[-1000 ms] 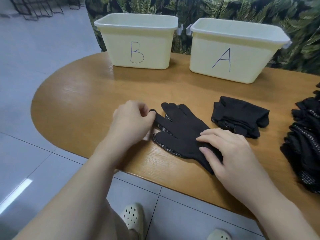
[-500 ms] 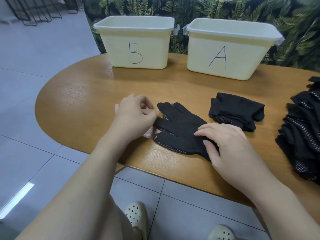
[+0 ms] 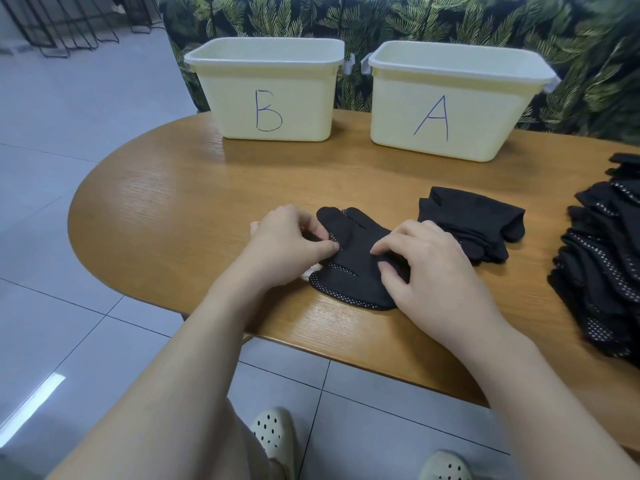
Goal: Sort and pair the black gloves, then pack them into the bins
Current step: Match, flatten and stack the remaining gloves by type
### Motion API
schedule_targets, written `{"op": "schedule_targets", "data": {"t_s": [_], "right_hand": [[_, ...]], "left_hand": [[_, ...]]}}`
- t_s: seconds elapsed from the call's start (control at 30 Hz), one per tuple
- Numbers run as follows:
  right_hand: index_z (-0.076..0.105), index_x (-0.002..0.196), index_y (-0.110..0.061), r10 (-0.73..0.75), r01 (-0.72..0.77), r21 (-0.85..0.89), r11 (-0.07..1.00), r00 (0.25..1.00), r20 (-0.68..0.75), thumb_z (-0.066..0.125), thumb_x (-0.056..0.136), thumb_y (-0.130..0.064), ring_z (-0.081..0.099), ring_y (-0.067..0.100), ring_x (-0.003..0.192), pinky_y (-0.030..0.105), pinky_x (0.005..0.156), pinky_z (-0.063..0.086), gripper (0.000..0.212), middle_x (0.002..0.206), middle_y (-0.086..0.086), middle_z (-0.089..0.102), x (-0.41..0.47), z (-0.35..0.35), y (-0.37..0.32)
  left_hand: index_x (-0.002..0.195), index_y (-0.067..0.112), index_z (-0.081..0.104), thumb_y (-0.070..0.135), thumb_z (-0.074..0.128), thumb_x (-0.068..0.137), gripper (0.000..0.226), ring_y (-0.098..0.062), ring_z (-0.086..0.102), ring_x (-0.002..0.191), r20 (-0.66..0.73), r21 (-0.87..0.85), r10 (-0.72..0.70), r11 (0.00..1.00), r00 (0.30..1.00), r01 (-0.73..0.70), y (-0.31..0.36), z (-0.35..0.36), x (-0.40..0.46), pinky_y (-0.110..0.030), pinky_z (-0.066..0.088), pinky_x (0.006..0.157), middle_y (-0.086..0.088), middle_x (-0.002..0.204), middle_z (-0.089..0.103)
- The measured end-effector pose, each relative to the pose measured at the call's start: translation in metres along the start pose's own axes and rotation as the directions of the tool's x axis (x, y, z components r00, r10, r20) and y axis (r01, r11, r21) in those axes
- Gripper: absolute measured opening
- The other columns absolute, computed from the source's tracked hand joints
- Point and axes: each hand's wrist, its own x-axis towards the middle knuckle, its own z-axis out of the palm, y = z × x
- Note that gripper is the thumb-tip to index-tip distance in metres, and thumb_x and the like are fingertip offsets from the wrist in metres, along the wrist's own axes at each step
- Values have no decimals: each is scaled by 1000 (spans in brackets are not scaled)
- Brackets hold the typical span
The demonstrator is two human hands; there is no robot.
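Note:
A pair of black dotted gloves [image 3: 349, 268] lies stacked on the wooden table [image 3: 173, 209] near its front edge. My left hand [image 3: 287, 244] pinches the gloves' fingers on the left side. My right hand [image 3: 429, 265] presses curled fingertips onto the palm part and covers the cuff end. A folded pair of black gloves [image 3: 471, 223] sits just to the right. A pile of several black dotted gloves [image 3: 602, 268] lies at the right edge. Bin B [image 3: 266, 91] and bin A [image 3: 453, 102], both pale yellow, stand at the back.
A leaf-patterned wall [image 3: 415, 19] rises behind the bins. Grey tiled floor [image 3: 69, 306] lies left of and below the table. Two cream perforated shoes [image 3: 273, 434] show under the table edge. Black wire racks [image 3: 62, 26] stand far back left.
My right hand slid left up the glove pair and its fingers curled onto the fabric. My left hand closed in on the gloves' fingers, which now bunch toward the middle.

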Motion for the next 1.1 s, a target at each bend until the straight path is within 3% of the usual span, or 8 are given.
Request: {"op": "schedule_targets", "data": {"t_s": [0.07, 0.33, 0.4, 0.47, 0.53, 0.8, 0.93, 1.1], "right_hand": [[74, 102, -22, 10, -10, -10, 1000, 1000, 6, 67, 93, -14, 54, 16, 96, 39, 88, 44, 14, 97, -7, 61, 0, 2, -1], [74, 106, -24, 23, -28, 88, 996, 998, 56, 62, 97, -14, 55, 11, 101, 40, 93, 48, 17, 101, -11, 60, -3, 5, 3], [74, 105, -24, 19, -24, 99, 995, 998, 53, 62, 97, -14, 55, 11, 100, 40, 93, 48, 17, 101, -12, 60, -3, 5, 5], [74, 106, -24, 14, -19, 94, 995, 998, 56, 62, 97, -14, 55, 11, 100, 40, 93, 48, 17, 101, -12, 60, -4, 5, 5], [74, 106, -24, 11, -17, 92, 996, 998, 56, 62, 98, -14, 55, 11, 100, 40, 93, 48, 17, 102, -12, 61, -4, 5, 6], [74, 107, -25, -2, -4, 98, 995, 998, 61, 62, 98, -15, 54, 11, 100, 39, 94, 47, 18, 101, -13, 60, -4, 5, 6], [73, 107, -25, -6, 0, 89, 996, 998, 61, 62, 98, -14, 54, 12, 100, 40, 93, 47, 18, 101, -12, 60, -4, 5, 5], [74, 107, -24, 6, -11, 100, 995, 999, 51, 62, 98, -15, 54, 12, 100, 40, 93, 47, 18, 102, -11, 60, -4, 6, 6]], "left_hand": [[81, 21, 73, 37, 77, 87, 18, 3, 56, 87, -35, -48, -15, 999, 999, 13, 1, 3, 1, -45, 39, 109, 19, 79, 62], [68, 36, 71, 45, 71, 67, 9, -15, 62, 69, -76, -238, -97, 968, 992, 77, 0, 9, 5, -59, 49, 99, 20, 55, 62], [72, 37, 72, 43, 67, 67, 9, -22, 69, 76, -146, -288, -160, 951, 976, 112, -5, 7, 9, -59, 51, 97, 19, 56, 63], [72, 24, 72, 38, 68, 75, 15, -23, 68, 89, -240, -214, -206, 964, 949, 156, -10, 5, 13, -46, 43, 102, 13, 62, 65], [71, 20, 70, 34, 64, 81, 18, -22, 62, 98, -292, -86, -203, 979, 935, 185, -14, 4, 15, -37, 31, 92, 11, 65, 66], [77, 32, 63, 36, 54, 83, 11, -19, 57, 109, -333, -13, -99, 995, 938, 100, -20, 9, 23, -36, 23, 88, 3, 91, 68], [78, 34, 66, 51, 64, 88, 20, -17, 50, 121, -243, 50, -28, 998, 970, 41, -14, 16, 23, -32, 19, 89, 5, 98, 64], [72, 31, 65, 43, 71, 87, 20, -18, 53, 108, -339, 40, 13, 999, 941, 1, -4, 14, 20, -28, 17, 82, 15, 85, 52]]}}
